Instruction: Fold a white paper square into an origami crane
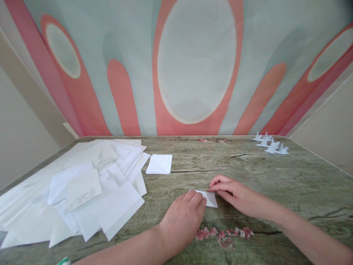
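A small folded piece of white paper (pixel 210 200) lies on the wooden table in front of me. My left hand (pixel 184 213) rests over its left part with the fingers curled down and closed on it, hiding that side. At the paper's upper right edge, the thumb and fingertips of my right hand (pixel 226 189) come together in a pinch on it. A small stack of white paper squares (pixel 159 164) sits farther back, to the left of both hands.
A wide, loose pile of white paper sheets (pixel 121 209) spreads over the left side of the table. Several white folded paper cranes (pixel 273 146) stand at the far right corner. Pink flower patterns (pixel 224 233) show on the tabletop (pixel 275 176). A patterned wall covering (pixel 197 62) rises behind.
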### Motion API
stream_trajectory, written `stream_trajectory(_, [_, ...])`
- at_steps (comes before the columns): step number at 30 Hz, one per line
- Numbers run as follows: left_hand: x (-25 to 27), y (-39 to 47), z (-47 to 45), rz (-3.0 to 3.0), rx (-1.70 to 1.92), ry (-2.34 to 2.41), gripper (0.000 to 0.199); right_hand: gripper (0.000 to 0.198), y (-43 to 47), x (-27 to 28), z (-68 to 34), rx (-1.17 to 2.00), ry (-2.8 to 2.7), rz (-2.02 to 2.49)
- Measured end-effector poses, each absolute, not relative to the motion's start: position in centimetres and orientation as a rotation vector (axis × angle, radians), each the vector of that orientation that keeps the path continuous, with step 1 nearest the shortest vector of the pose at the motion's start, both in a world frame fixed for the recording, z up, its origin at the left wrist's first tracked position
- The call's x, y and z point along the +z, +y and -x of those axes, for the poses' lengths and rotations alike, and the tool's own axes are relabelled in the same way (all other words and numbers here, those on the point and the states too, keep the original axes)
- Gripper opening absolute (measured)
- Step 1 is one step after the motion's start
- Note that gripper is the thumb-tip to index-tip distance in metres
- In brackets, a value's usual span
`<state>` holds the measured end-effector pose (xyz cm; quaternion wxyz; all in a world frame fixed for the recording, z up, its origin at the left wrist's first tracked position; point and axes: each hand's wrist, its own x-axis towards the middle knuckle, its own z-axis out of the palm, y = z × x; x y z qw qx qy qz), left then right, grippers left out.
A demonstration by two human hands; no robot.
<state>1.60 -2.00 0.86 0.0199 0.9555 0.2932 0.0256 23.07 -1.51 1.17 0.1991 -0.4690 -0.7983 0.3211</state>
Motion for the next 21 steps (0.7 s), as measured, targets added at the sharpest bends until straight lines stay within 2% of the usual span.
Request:
stream_trajectory(12, [0.7, -1.9, -1.7, -2.965, 0.131, 0.947, 0.018, 0.038, -3.7, 1.3, -21.9, 0.457, -2.505, 1.436])
stream_trajectory(21, [0.6, -0.6, -1.1, -2.880, 0.213, 1.083, 0.032, 0.047, -3.5, -0.3, -21.3, 0.172, -2.482, 1.396])
